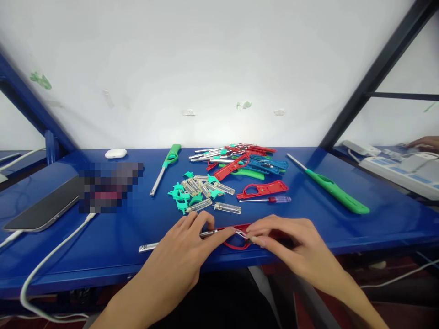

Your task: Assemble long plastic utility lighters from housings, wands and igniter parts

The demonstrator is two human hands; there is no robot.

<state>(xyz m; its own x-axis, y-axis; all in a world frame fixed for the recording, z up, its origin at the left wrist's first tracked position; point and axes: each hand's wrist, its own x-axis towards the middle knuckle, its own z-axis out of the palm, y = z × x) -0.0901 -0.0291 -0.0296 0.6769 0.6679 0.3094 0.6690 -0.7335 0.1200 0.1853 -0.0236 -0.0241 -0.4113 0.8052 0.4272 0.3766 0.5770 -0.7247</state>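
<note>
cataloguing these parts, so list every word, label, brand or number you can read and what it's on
No text can be read anywhere.
Red handle nearest the camera: no lettering visible.
Left green lighter: any marking is too small to read.
Pixelated patch at left: unreadable.

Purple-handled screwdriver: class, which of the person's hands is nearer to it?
Right. The right hand is just on the near side of the screwdriver, apart from it; the left hand is farther off, toward the left.
</note>
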